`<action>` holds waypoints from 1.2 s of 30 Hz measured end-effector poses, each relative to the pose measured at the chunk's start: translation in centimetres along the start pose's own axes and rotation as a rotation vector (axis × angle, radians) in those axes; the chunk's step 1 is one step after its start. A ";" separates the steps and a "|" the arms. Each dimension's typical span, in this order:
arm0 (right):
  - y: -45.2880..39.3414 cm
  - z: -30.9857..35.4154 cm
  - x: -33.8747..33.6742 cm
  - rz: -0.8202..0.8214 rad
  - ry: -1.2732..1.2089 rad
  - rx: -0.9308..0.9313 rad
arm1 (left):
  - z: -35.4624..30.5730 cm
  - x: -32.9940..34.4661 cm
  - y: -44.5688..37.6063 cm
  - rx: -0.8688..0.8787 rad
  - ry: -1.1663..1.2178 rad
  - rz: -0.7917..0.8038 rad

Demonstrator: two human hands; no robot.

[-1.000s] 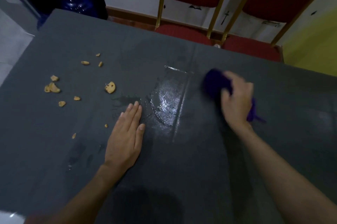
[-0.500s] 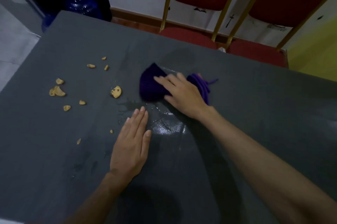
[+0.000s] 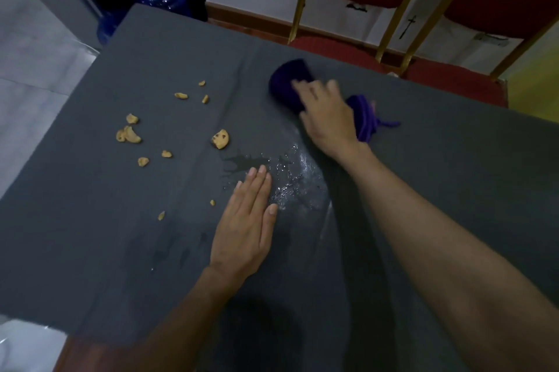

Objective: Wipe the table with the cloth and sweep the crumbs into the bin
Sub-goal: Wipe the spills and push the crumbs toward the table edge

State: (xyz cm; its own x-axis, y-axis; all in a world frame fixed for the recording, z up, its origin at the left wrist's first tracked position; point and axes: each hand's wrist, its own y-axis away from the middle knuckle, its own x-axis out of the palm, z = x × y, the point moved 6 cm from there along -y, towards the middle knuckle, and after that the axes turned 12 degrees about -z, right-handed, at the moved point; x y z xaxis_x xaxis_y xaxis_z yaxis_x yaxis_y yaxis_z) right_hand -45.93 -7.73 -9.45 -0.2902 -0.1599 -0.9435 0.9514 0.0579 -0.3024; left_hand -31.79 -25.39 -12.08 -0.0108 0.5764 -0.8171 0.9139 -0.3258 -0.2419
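Only unreadable marks (dim) behind table (image 3: 423, 190)

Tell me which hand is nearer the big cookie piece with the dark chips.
Left. The left hand lies flat on the table just below-right of the cookie piece; the right hand presses the purple cloth farther right.

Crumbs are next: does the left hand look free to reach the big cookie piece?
Probably yes. The left hand lies flat and empty on the table, and nothing stands between it and the cookie piece.
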 end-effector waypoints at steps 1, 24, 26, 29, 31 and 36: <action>1.8 1.4 -0.4 0.008 -0.045 -0.135 | -0.1 -0.3 0.0 -0.009 0.024 0.001; 12.8 8.3 -2.6 0.039 -0.162 -0.019 | 12.1 -9.7 6.8 -0.276 -0.183 -0.087; 14.3 7.7 -3.6 0.034 -0.247 -0.139 | 12.2 -9.7 7.0 -0.272 -0.174 -0.083; 12.6 3.6 -5.0 -0.220 -0.141 0.240 | 12.2 -9.7 7.0 -0.269 -0.164 -0.095; 10.8 1.8 -4.3 -0.239 -0.023 0.612 | 12.2 -9.7 7.1 -0.263 -0.161 -0.106; 7.9 5.8 -1.8 -0.128 -0.093 0.482 | 12.2 -9.6 7.1 -0.259 -0.160 -0.113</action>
State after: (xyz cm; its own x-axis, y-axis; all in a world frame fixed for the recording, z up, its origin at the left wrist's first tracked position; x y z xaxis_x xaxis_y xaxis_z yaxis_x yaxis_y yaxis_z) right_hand -37.28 -12.70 -9.38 -0.4176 -0.2246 -0.8804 0.8548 -0.4257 -0.2969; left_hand -30.17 -42.38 -12.32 -0.1630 0.4660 -0.8697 0.9759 -0.0532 -0.2115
